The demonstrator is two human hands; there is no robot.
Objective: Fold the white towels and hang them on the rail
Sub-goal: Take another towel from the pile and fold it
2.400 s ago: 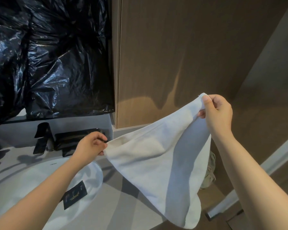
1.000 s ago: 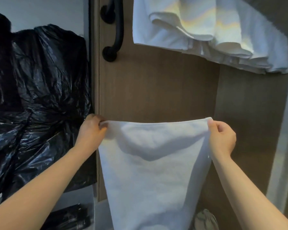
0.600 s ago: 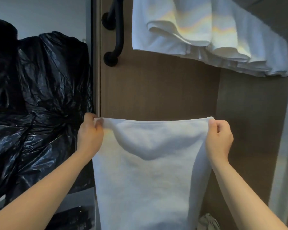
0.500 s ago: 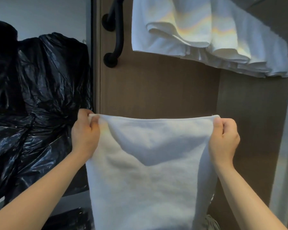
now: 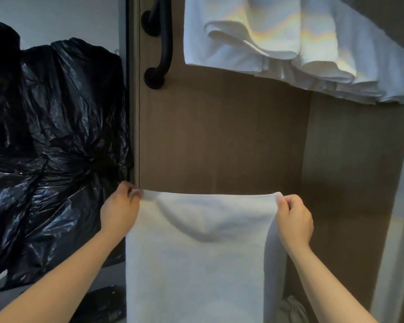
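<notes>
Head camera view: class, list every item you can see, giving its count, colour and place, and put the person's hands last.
held towel: one, white, lower centre, hanging from its two top corners
hung towels: count unclear, white, draped at upper right
wood panel: one, brown, centre, behind the held towel
handle: one, black, on the wood panel, left of the hung towels
plastic bags: count unclear, black, crumpled, left side
cloth: one, grey-green, bottom right, mostly hidden
left hand: one, pinches the held towel's top left corner
right hand: one, pinches its top right corner
</notes>
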